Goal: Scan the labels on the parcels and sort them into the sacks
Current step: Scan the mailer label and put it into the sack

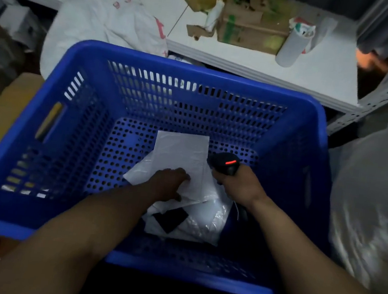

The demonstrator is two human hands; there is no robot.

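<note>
Head view: left hand (169, 184) grips a white parcel (183, 150), right hand (239, 186) clasps the scanner (225, 162), its handle hidden.

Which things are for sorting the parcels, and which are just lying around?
For the job: top parcel, gripped by the left hand; second parcel; scanner in the right hand; blue basket; white sack.
Lying about: cardboard box; white tube; table.

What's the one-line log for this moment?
left hand: grips white parcel | right hand: holds scanner | where: inside blue basket
</note>
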